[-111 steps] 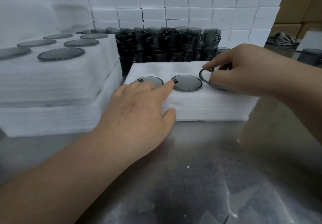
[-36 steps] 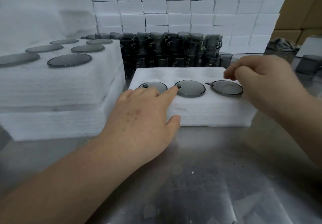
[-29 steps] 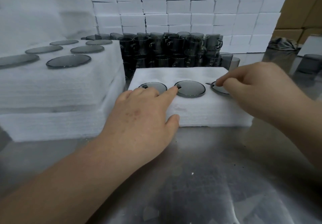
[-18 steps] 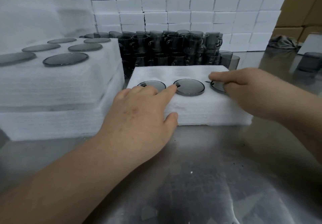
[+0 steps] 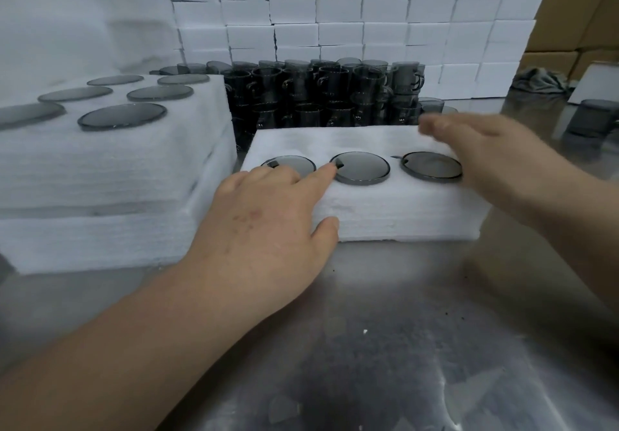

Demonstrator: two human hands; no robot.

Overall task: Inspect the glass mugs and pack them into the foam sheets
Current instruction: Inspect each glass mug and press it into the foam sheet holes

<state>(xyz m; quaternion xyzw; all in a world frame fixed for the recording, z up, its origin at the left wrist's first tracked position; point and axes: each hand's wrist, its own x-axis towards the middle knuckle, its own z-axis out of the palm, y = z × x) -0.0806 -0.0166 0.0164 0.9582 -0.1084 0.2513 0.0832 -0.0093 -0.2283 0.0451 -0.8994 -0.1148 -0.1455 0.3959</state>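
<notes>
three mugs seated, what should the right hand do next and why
Probably reach the right hand to the stacked mugs behind for another: it hovers open and empty, and the three mugs in the foam block look seated.

One head-worn wide-angle view — looking forward and down, close over the tabletop [image 5: 385, 347] — faces stacked white boxes [image 5: 351, 15] behind.

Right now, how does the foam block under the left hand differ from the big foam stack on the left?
The foam block shows three mugs in one row; the foam stack shows at least six, in two rows. The foam stack stands taller than the foam block. The left hand rests on the foam block; no hand touches the foam stack. Both are white and hold dark glass mugs on the metal table.
</notes>
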